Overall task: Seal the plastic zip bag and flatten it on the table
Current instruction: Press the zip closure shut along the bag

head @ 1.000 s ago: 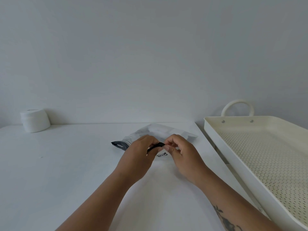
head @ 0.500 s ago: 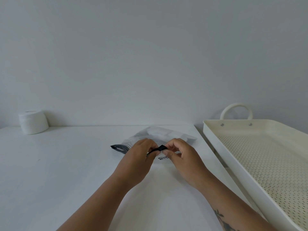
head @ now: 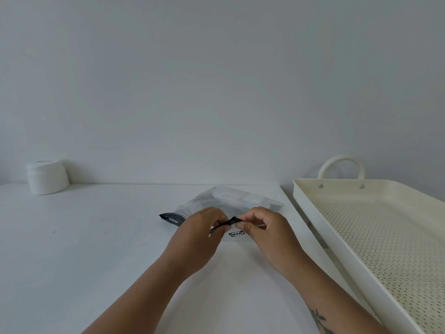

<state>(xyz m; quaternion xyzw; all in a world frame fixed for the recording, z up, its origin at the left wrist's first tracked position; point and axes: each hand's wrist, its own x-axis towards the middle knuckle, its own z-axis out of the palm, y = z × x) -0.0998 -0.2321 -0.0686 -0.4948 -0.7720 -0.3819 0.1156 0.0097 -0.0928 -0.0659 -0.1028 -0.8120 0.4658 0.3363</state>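
Observation:
A clear plastic zip bag (head: 231, 200) with a dark zip strip lies on the white table (head: 96, 249), its body puffed up and reaching away toward the wall. My left hand (head: 197, 239) and my right hand (head: 267, 235) both pinch the dark zip strip near its middle, fingertips almost touching. The strip's left end (head: 169, 216) sticks out past my left hand. A small black logo label shows just below the strip between my hands. Part of the strip is hidden under my fingers.
A cream perforated tray (head: 375, 237) with a loop handle stands close on the right, beyond the table's right edge. A white roll (head: 47, 177) sits at the back left against the wall.
Both hands stay pinched on the zip strip, with only small finger shifts. The view has tilted slightly, so everything sits a little lower in frame.

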